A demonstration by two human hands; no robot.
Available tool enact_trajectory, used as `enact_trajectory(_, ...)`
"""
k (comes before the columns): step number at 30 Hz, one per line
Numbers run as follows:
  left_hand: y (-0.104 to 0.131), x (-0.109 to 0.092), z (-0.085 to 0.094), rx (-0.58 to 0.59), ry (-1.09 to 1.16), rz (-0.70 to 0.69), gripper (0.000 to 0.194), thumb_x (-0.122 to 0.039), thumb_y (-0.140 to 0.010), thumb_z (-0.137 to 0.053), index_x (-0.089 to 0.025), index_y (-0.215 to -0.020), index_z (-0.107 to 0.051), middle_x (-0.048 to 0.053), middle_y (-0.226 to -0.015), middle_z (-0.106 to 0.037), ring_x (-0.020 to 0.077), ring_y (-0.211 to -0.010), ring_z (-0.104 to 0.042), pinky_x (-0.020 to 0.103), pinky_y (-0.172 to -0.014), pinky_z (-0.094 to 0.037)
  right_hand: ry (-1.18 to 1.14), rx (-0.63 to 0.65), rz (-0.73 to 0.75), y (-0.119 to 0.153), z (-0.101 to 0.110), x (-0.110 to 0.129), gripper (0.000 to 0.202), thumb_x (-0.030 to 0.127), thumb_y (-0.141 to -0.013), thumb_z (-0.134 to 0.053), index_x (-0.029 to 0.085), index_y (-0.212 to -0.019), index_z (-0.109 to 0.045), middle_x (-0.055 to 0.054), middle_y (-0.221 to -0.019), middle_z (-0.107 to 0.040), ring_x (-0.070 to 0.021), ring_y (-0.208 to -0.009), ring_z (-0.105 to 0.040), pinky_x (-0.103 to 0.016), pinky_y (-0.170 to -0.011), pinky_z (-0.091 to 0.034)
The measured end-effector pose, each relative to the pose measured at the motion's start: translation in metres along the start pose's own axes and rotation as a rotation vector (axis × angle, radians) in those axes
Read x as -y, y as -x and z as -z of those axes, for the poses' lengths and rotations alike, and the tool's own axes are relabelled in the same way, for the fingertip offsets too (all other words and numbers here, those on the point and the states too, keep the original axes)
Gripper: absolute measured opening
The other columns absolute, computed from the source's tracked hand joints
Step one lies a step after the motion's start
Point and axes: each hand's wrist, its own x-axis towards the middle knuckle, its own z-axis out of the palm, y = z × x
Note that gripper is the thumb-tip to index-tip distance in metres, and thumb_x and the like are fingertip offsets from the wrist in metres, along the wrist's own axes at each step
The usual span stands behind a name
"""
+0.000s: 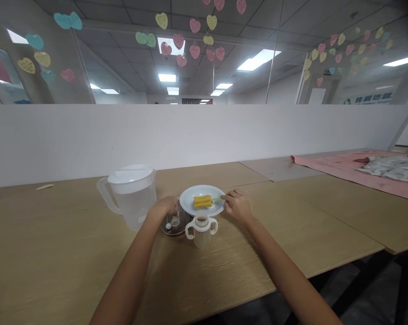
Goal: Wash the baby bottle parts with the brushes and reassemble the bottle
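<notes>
My right hand [238, 206] is closed on the thin green handle of a yellow sponge brush [203, 201], whose head lies in a white plate [186, 194]. My left hand [163, 208] reaches down over a dark see-through dish [171, 232], fingers bent together. Small clear and white parts [172, 224] sit in that dish under the fingers; whether they are gripped is hidden. In front of the plate stands a baby bottle [201, 235] with two white side handles, its mouth uncovered.
A lidded translucent pitcher [132, 198] stands left of my left hand. The wooden table [292, 216] meets a white wall [190, 140] behind. At far right lie a pink cloth [332, 169] and a patterned garment [390, 168]. A small flat piece [44, 187] lies far left.
</notes>
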Motion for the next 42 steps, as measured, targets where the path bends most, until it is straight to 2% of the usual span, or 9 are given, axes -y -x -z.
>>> enact_trajectory(4, 0.005, -0.002, 0.007, -0.017, 0.004, -0.024, 0.024, -0.022, -0.062, -0.064, -0.02, -0.086, -0.065, 0.005, -0.092, -0.07, 0.0199, -0.08, -0.063, 0.022, -0.06, -0.043, 0.129, 0.153, -0.048, -0.002, 0.004, -0.004, 0.029, 0.012, -0.073, -0.052, 0.024, -0.091, -0.071, -0.005, -0.082, -0.067, -0.0186, -0.082, -0.05, -0.031, -0.073, -0.027)
enact_trajectory(8, 0.017, -0.01, 0.017, -0.024, 0.018, -0.05, 0.04, -0.03, -0.067, -0.062, -0.02, -0.105, -0.06, 0.007, -0.105, -0.066, 0.0205, -0.087, -0.062, 0.024, -0.066, -0.045, 0.216, 0.171, -0.139, -0.003, 0.006, -0.008, 0.03, 0.012, -0.076, -0.051, 0.023, -0.098, -0.069, -0.007, -0.088, -0.066, -0.0198, -0.086, -0.05, -0.032, -0.074, -0.024)
enact_trajectory(12, 0.027, -0.02, 0.023, 0.0, 0.04, -0.087, 0.047, -0.033, -0.068, -0.062, -0.022, -0.113, -0.057, 0.004, -0.104, -0.066, 0.0189, -0.089, -0.062, 0.023, -0.07, -0.045, 0.288, 0.159, -0.202, -0.002, 0.007, -0.008, 0.031, 0.011, -0.075, -0.053, 0.024, -0.1, -0.068, -0.007, -0.091, -0.065, -0.0205, -0.087, -0.049, -0.032, -0.074, -0.023)
enact_trajectory(15, 0.03, -0.025, 0.024, 0.005, 0.048, -0.099, 0.046, -0.035, -0.068, -0.062, -0.022, -0.113, -0.057, 0.003, -0.102, -0.067, 0.0191, -0.09, -0.062, 0.023, -0.07, -0.045, 0.337, 0.143, -0.205, -0.002, 0.008, -0.006, 0.029, 0.012, -0.081, -0.049, 0.023, -0.1, -0.067, -0.008, -0.089, -0.065, -0.0211, -0.085, -0.048, -0.033, -0.074, -0.023)
enact_trajectory(19, 0.032, -0.03, 0.026, -0.027, 0.043, -0.098, 0.044, -0.033, -0.071, -0.06, -0.02, -0.113, -0.057, 0.006, -0.1, -0.068, 0.0206, -0.087, -0.062, 0.025, -0.069, -0.045, 0.376, 0.155, -0.128, -0.004, 0.008, -0.001, 0.025, 0.017, -0.086, -0.045, 0.02, -0.097, -0.067, -0.01, -0.087, -0.064, -0.0221, -0.085, -0.047, -0.034, -0.075, -0.023)
enact_trajectory(28, 0.023, -0.043, 0.017, -0.12, 0.068, -0.159, 0.033, -0.025, -0.074, -0.053, -0.021, -0.105, -0.064, 0.007, -0.099, -0.068, 0.0208, -0.086, -0.062, 0.025, -0.069, -0.044, 0.203, 0.138, -0.013, -0.003, 0.002, 0.005, 0.022, 0.014, -0.077, -0.055, 0.024, -0.091, -0.068, -0.005, -0.088, -0.065, -0.019, -0.086, -0.049, -0.034, -0.079, -0.022)
enact_trajectory(32, 0.021, -0.051, 0.008, -0.113, 0.103, -0.196, 0.027, -0.024, -0.075, -0.052, -0.022, -0.097, -0.068, 0.007, -0.096, -0.07, 0.021, -0.083, -0.063, 0.024, -0.065, -0.042, 0.143, 0.078, -0.055, -0.001, -0.001, 0.005, 0.025, 0.01, -0.074, -0.053, 0.024, -0.085, -0.07, -0.004, -0.082, -0.066, -0.0173, -0.081, -0.05, -0.034, -0.078, -0.022)
enact_trajectory(37, 0.018, -0.062, -0.003, -0.106, 0.175, -0.282, 0.031, -0.036, -0.082, -0.043, -0.02, -0.083, -0.069, 0.007, -0.09, -0.07, 0.0204, -0.079, -0.063, 0.024, -0.061, -0.039, 0.112, 0.019, -0.134, 0.0, -0.005, 0.002, 0.03, 0.007, -0.073, -0.05, 0.025, -0.084, -0.071, -0.003, -0.078, -0.067, -0.0165, -0.079, -0.05, -0.033, -0.077, -0.021)
enact_trajectory(42, 0.011, -0.065, -0.01, -0.108, 0.225, -0.284, 0.037, -0.043, -0.084, -0.04, -0.021, -0.091, -0.068, 0.007, -0.101, -0.069, 0.0218, -0.089, -0.061, 0.025, -0.068, -0.041, 0.129, -0.045, -0.257, -0.001, -0.003, -0.001, 0.034, 0.006, -0.075, -0.047, 0.024, -0.092, -0.07, -0.004, -0.082, -0.067, -0.017, -0.079, -0.05, -0.032, -0.075, -0.021)
